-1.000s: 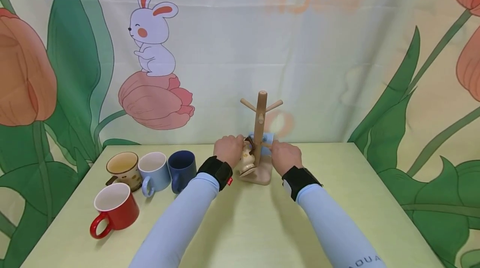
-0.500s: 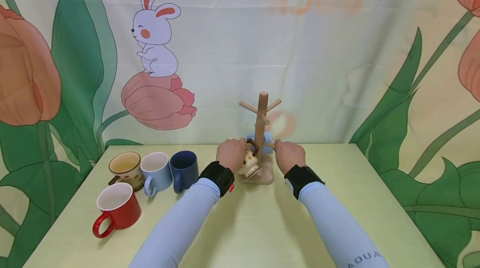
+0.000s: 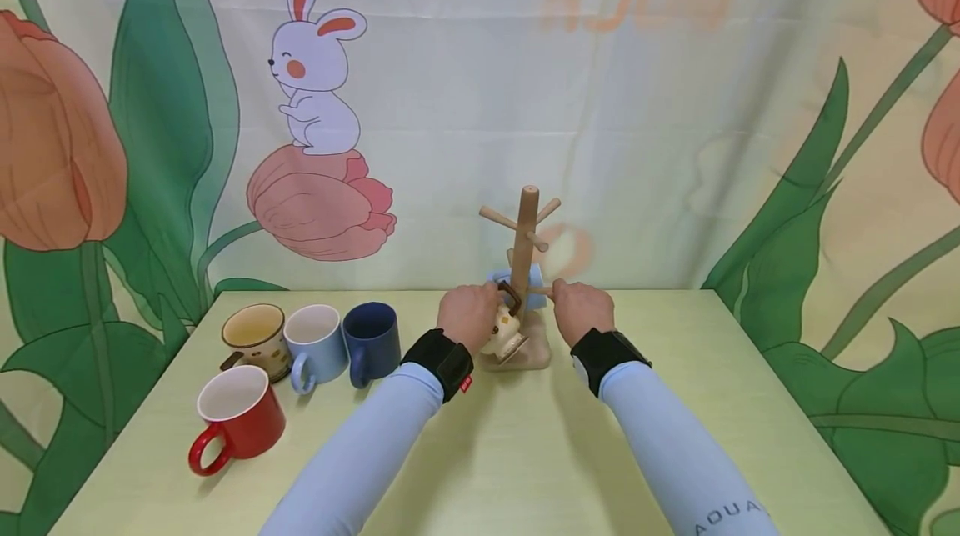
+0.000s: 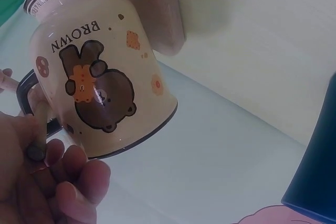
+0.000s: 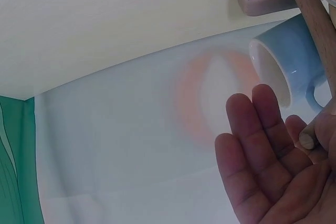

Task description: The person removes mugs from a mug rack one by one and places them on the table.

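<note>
In the head view the left hand [image 3: 468, 315] covers most of the cream mug [image 3: 504, 334], and the fingers holding it cannot be seen there. The blue mug [image 3: 534, 279] beyond both hands is largely behind the rack [image 3: 522, 261] post. The peg by the right hand [image 3: 579, 310] is too small there to tell whether the fingers close on it. In the left wrist view the mug's rim is cut by the top edge, and a dark blue shape [image 4: 315, 166] is cut off at the right edge. In the right wrist view the rack base and the hand run out of frame.
</note>
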Action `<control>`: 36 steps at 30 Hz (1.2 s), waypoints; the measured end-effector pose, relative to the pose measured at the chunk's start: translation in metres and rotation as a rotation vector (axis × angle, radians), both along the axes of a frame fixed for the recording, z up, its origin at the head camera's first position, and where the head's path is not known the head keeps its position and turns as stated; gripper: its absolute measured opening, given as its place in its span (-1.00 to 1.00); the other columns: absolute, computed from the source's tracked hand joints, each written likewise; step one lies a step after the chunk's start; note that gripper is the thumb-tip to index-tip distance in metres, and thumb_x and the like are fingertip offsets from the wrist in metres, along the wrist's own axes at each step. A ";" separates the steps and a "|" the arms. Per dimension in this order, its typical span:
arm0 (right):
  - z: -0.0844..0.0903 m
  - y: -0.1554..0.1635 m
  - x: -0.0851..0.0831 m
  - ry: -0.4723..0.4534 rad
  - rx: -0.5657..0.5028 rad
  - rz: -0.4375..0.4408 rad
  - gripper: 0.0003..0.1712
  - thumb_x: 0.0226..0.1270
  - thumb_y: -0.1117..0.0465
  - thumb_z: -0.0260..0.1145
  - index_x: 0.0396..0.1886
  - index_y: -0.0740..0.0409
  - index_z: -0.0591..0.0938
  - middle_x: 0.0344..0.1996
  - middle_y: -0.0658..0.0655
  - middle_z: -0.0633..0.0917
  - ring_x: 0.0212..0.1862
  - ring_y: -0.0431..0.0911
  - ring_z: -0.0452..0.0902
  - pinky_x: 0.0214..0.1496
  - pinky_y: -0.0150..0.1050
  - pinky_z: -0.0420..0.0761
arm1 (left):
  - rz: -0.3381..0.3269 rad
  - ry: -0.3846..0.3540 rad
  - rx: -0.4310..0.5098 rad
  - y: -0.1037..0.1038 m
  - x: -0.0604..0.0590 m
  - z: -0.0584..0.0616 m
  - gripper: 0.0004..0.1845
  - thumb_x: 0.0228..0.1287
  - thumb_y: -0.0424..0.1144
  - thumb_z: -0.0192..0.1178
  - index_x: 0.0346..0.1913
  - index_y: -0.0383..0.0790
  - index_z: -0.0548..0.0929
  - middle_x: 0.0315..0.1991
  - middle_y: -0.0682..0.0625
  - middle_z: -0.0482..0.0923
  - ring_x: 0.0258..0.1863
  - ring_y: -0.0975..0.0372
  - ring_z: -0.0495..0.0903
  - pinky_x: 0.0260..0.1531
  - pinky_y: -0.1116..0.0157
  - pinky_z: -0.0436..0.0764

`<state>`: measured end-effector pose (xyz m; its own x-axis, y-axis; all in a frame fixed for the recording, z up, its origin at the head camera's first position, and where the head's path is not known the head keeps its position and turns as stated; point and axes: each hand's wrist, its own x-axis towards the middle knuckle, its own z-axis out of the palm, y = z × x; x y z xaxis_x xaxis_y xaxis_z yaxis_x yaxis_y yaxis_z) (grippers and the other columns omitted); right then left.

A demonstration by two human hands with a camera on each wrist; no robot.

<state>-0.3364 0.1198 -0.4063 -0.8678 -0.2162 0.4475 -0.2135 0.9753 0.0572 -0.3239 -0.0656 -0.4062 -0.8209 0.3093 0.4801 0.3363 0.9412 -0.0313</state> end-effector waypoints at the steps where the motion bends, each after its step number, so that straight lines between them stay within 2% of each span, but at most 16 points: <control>1: 0.001 0.000 0.000 -0.003 0.000 0.000 -0.70 0.45 0.06 0.26 -0.38 0.19 0.58 -0.65 0.16 0.61 -0.60 0.04 0.58 -0.62 -0.05 0.53 | 0.000 -0.001 0.002 0.000 0.001 0.000 -0.70 0.45 -0.13 0.17 -0.42 -0.24 0.54 -0.66 -0.03 0.51 -0.65 0.13 0.58 -0.67 0.21 0.55; 11: 0.003 -0.002 -0.002 -0.053 0.013 -0.015 -0.72 0.48 0.08 0.22 -0.35 0.20 0.57 -0.67 0.13 0.56 -0.62 0.01 0.55 -0.63 -0.08 0.52 | 0.011 0.003 0.037 0.004 0.008 0.002 -0.70 0.48 -0.14 0.13 -0.40 -0.26 0.56 -0.63 -0.05 0.54 -0.63 0.10 0.61 -0.65 0.17 0.58; 14: 0.004 -0.002 -0.002 -0.064 0.014 -0.016 -0.72 0.49 0.08 0.21 -0.34 0.19 0.56 -0.68 0.13 0.54 -0.62 0.01 0.54 -0.63 -0.08 0.52 | 0.018 -0.021 0.031 0.006 0.009 0.002 -0.71 0.49 -0.15 0.11 -0.37 -0.26 0.57 -0.62 -0.05 0.54 -0.61 0.11 0.61 -0.64 0.18 0.58; 20: 0.005 -0.003 -0.003 -0.073 0.015 -0.017 -0.73 0.50 0.07 0.20 -0.32 0.19 0.58 -0.68 0.12 0.54 -0.63 0.00 0.53 -0.63 -0.10 0.52 | 0.048 -0.062 -0.033 0.008 0.012 0.003 -0.80 0.48 -0.20 0.12 -0.29 -0.25 0.59 -0.59 -0.05 0.54 -0.58 0.14 0.61 -0.62 0.22 0.60; 26: 0.001 -0.001 -0.007 -0.037 0.028 -0.007 -0.72 0.48 0.07 0.21 -0.35 0.18 0.57 -0.70 0.12 0.54 -0.67 -0.02 0.50 -0.65 -0.11 0.51 | 0.067 -0.054 -0.092 0.010 0.016 0.006 -0.84 0.42 -0.21 0.19 -0.27 -0.25 0.60 -0.60 -0.04 0.54 -0.58 0.16 0.62 -0.61 0.24 0.61; 36: 0.007 -0.001 -0.006 -0.063 0.010 0.006 -0.73 0.50 0.10 0.19 -0.36 0.19 0.55 -0.71 0.13 0.51 -0.67 0.00 0.49 -0.63 -0.09 0.52 | 0.079 -0.050 -0.145 0.015 0.020 0.009 -0.89 0.35 -0.25 0.27 -0.27 -0.23 0.62 -0.59 -0.01 0.55 -0.59 0.21 0.60 -0.60 0.27 0.61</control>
